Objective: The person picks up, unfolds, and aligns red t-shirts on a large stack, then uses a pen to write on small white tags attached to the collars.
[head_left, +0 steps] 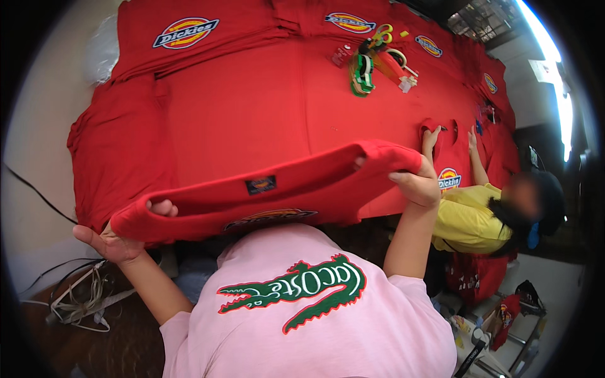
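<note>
A red T-shirt (302,189) hangs stretched between my two hands, close in front of my body. Along its upper edge the neck opening gapes, with a dark label (261,184) inside; part of an embroidered patch (271,217) shows on the side near me. My left hand (120,242) grips the left end, its fingertips showing inside the shirt and its thumb outside. At the opposite end my right hand (419,186) is closed on the cloth, thumb toward me. The shirt's lower part is hidden by my body.
A wide table (233,107) under red cloth carries red shirts (189,38) along its far edge. Green tape dispenser (362,74) and yellow scissors (382,35) lie on it. At right, a person in yellow (472,217) handles another red shirt (446,151). Cables (88,299) tangle at lower left.
</note>
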Demonstrator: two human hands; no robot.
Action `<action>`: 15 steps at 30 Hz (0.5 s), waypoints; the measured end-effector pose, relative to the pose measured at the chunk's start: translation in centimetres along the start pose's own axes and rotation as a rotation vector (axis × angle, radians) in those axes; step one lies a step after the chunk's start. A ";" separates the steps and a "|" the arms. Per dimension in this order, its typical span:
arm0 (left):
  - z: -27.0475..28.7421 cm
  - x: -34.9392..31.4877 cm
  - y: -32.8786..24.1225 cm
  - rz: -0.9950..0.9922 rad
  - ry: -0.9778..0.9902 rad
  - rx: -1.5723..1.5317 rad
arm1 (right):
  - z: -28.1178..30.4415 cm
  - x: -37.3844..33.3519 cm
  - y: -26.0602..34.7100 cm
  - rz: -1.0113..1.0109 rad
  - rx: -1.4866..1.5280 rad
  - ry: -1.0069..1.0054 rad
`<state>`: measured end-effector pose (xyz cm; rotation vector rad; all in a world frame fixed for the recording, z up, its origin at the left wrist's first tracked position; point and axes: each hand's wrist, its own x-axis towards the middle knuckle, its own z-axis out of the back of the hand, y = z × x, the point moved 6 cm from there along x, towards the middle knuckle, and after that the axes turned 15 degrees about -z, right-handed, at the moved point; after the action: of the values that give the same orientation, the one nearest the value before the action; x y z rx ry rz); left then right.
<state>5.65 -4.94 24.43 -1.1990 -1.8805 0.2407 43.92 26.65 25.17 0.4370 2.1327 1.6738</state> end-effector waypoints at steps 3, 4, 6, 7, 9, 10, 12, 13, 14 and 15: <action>-2.4 2.3 -1.1 0.041 0.160 -0.169 | -0.8 1.1 2.3 -0.011 0.157 0.102; -1.5 3.0 -2.1 0.094 0.145 -0.173 | -0.6 2.5 2.9 -0.011 0.168 0.126; 3.2 6.8 -2.8 0.079 0.169 -0.119 | 1.3 7.9 3.7 -0.001 0.143 0.050; 5.0 10.5 -1.6 0.100 0.036 -0.132 | 3.5 10.9 3.6 0.002 0.143 -0.069; 10.7 16.3 -0.4 0.115 -0.388 0.101 | 7.0 18.5 2.7 -0.148 0.293 -0.115; 13.9 18.3 0.6 0.164 -0.425 0.204 | 9.5 21.2 1.8 -0.218 0.202 -0.254; 21.0 18.6 2.5 0.301 -0.537 0.434 | 13.3 24.3 -1.6 -0.372 0.022 -0.477; 23.9 17.2 4.1 0.400 -0.604 0.552 | 15.5 24.6 -4.0 -0.459 -0.066 -0.575; 25.2 15.1 5.9 0.461 -0.622 0.746 | 17.6 24.1 -6.6 -0.551 -0.156 -0.681; 25.9 12.4 7.3 0.520 -0.637 0.943 | 17.7 23.2 -8.6 -0.496 -0.164 -0.648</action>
<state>-11.06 15.96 11.65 -0.9317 -1.5324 1.7406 32.20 50.61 10.49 0.3084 1.4630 1.1958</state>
